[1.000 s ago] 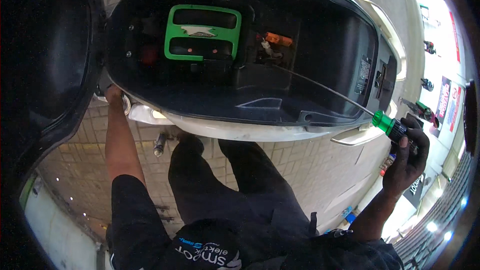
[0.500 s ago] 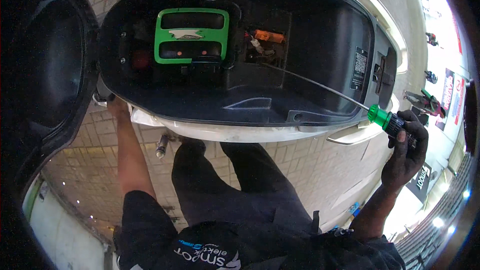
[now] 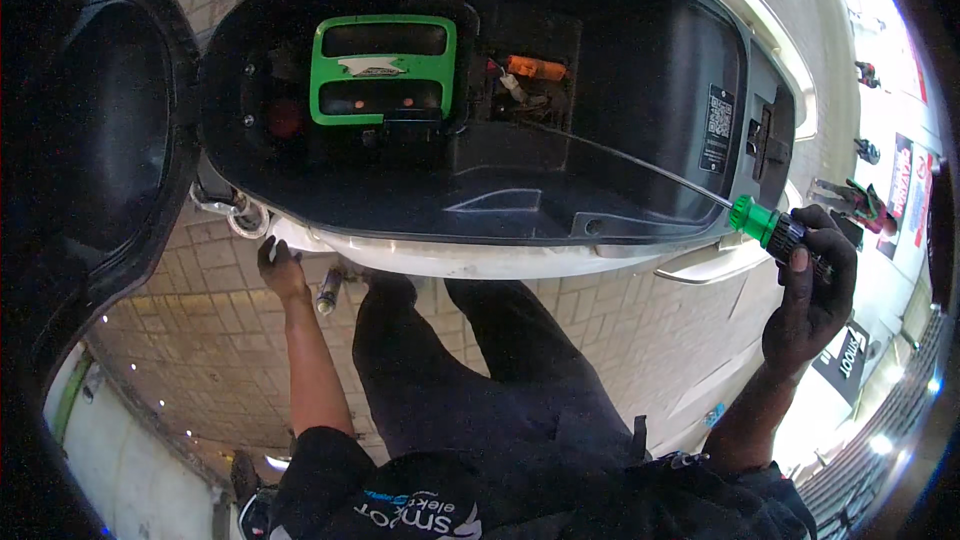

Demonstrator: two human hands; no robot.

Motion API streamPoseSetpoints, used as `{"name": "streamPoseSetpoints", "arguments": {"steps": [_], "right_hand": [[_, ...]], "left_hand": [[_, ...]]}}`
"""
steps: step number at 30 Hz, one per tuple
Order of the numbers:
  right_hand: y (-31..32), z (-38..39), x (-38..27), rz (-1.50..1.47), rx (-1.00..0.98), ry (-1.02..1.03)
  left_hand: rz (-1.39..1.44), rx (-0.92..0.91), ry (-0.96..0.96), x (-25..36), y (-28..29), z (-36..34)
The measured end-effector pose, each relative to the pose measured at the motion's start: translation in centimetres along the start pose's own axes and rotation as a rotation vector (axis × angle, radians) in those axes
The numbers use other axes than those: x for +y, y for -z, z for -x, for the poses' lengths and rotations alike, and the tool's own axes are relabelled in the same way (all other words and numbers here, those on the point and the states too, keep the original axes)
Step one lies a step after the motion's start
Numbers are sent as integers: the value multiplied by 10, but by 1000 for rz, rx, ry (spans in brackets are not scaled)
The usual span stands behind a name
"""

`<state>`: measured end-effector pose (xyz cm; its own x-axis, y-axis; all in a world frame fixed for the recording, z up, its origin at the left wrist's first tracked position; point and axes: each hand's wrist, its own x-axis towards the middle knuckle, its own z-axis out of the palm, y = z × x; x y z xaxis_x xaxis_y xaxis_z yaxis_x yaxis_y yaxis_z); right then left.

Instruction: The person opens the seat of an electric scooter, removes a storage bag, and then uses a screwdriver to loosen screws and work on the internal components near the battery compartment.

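Note:
My right hand point(image 3: 812, 285) is wrapped round the green-and-black handle of a long screwdriver point(image 3: 765, 225). Its thin shaft slants left into the black storage compartment point(image 3: 500, 210) of a white scooter. The tip ends by a square recess point(image 3: 545, 112), where it is too dark to see what it touches. Inside that recess lie an orange part point(image 3: 537, 67) and a pale connector point(image 3: 512, 88) with wires. My left hand point(image 3: 284, 270) is beside the scooter's white side panel point(image 3: 420, 258), below a chrome part point(image 3: 247, 218); its fingers are apart and appear to hold nothing.
A green-framed black battery point(image 3: 382, 70) sits in the compartment's left part. The raised seat point(image 3: 105, 130) stands at the left. A white rail point(image 3: 770, 50) curves round the scooter's right end. Near my feet, a short metal cylinder point(image 3: 328, 292) stands out over the paving. People are far right.
My left hand has come back toward me and to the right from the scooter's left end, uncovering the chrome part. My right hand keeps the screwdriver almost where it was.

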<state>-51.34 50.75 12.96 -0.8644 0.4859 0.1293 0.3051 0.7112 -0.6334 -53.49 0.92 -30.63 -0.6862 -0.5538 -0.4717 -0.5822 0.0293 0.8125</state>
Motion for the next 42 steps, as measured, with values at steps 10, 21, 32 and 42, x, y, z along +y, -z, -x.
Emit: {"name": "streamPoseSetpoints", "arguments": {"steps": [10,21,32,42], "right_hand": [[12,-29,26,78,-117,130],[2,-21,-15,104,-174,245],[5,-1,-33,-77,-146,185],[6,13,-44,-69,-276,269]], "left_hand": [[-55,24,93,15,8,27],[-37,-136,-284,145,-31,134],[745,-1060,1102,297,-215,297],[65,-1059,864,295,-243,191]]}}
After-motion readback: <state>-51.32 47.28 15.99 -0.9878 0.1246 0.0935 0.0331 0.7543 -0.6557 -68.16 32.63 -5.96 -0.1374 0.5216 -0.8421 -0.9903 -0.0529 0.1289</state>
